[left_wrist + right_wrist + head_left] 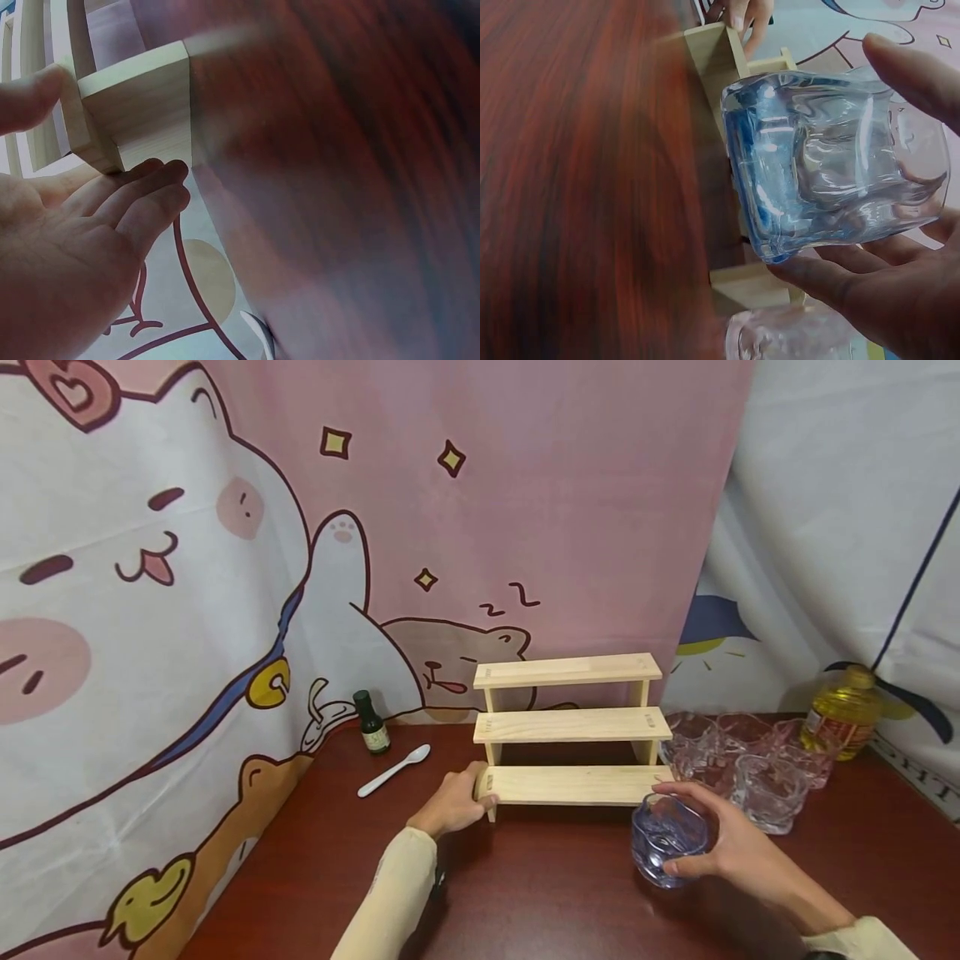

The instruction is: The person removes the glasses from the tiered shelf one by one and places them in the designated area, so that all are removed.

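Note:
A pale wooden three-step rack [570, 725] stands on the dark red table. My left hand [455, 802] grips the left end of its lowest step; in the left wrist view the thumb lies on the front edge of the rack's wood [142, 101] and the fingers reach along its side. My right hand [720, 839] holds a clear, blue-tinted glass [663, 839] in front of the lowest step's right end. Thumb and fingers lie on opposite sides of the wavy-walled glass [832, 165], which is clear of the tabletop in the right wrist view.
Several clear and pinkish glasses [772, 793] stand to the right of the rack, with a yellow oil bottle [843, 714] behind them. On the left are a small dark green bottle [371, 724] and a white spoon [395, 770]. A printed cloth [592, 518] hangs behind.

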A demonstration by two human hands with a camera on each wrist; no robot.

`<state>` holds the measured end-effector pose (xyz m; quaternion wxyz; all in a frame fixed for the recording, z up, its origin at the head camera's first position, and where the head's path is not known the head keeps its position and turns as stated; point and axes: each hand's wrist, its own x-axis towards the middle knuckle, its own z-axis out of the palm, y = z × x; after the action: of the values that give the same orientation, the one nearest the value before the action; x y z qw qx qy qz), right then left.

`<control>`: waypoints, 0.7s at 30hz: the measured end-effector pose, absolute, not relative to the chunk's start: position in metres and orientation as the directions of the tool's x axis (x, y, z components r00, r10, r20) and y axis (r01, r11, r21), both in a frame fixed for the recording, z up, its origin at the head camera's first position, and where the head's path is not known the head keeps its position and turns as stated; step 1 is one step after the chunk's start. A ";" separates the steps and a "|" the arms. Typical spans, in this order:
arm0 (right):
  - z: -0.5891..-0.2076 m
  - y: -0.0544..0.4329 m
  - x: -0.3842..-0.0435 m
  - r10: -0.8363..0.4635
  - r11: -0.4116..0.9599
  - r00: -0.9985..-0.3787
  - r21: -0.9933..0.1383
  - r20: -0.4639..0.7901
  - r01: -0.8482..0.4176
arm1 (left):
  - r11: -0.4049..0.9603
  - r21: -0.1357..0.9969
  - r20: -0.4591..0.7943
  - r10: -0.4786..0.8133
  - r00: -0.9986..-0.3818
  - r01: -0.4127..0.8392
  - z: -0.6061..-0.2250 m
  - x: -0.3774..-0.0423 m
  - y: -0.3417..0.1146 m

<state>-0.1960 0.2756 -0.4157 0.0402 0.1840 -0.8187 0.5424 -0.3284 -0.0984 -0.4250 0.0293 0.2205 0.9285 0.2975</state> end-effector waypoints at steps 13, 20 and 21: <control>-0.424 0.308 -0.186 -0.166 0.459 -0.976 -0.865 0.140 -0.202 | 0.724 0.573 0.068 0.424 -0.903 0.384 -0.425 -0.328 -0.098; -0.428 0.329 -0.180 -0.094 0.520 -0.993 -0.847 0.076 -0.114 | 0.724 0.560 0.084 0.432 -0.898 0.401 -0.425 -0.328 -0.098; -0.429 0.331 -0.180 -0.078 0.525 -0.995 -0.846 0.060 -0.092 | 0.725 0.558 0.086 0.434 -0.897 0.404 -0.424 -0.327 -0.098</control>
<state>-0.1795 0.3313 -0.4287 0.0075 0.0487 -0.8733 0.4846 -0.3273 -0.0984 -0.4243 0.0254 0.2257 0.9283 0.2945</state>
